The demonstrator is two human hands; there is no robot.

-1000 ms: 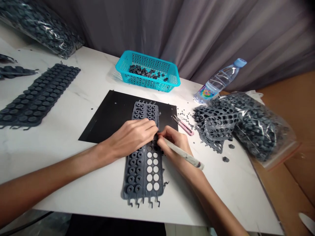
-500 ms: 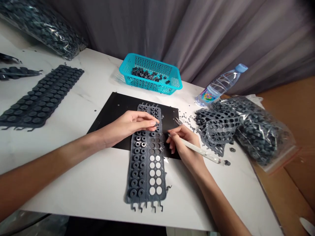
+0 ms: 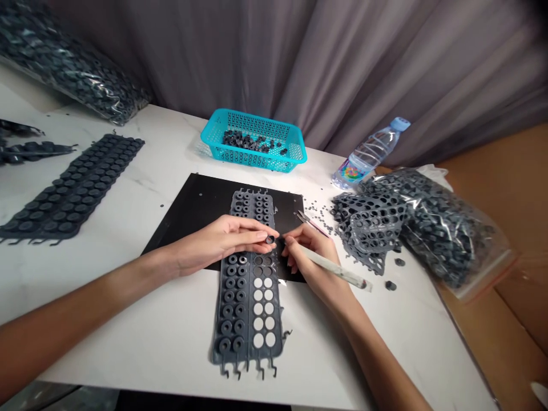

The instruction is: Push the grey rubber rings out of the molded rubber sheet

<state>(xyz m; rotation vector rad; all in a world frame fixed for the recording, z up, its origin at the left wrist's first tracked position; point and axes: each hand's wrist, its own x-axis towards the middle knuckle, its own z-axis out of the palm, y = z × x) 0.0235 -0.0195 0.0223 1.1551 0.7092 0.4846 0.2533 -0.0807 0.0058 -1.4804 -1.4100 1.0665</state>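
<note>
Between its thumb and fingers, my left hand (image 3: 233,237) pinches a small dark rubber grommet (image 3: 270,240). My right hand (image 3: 314,248) grips a pale, slim-handled tool (image 3: 334,266) like a pen or craft knife, its tip close to the grommet; the tip is too small to make out. Below both hands lies a grey rubber sheet (image 3: 249,319) of moulded grommets. Its left columns still hold ring-shaped pieces, while the lower right columns are open round holes. The far part of the sheet rests on a black mat (image 3: 184,214).
A turquoise basket (image 3: 257,162) with loose grommets stands behind the mat. On the right are pink-handled snips (image 3: 314,224), a water bottle (image 3: 368,154), punched-out sheets (image 3: 372,228) and a bag of grommets (image 3: 449,228). Leftward lie another sheet (image 3: 77,188) and a full bag (image 3: 72,68).
My left hand has come off the sheet with a grommet in its fingers and turned it toward the tool. My right hand drew back, then came closer to the left.
</note>
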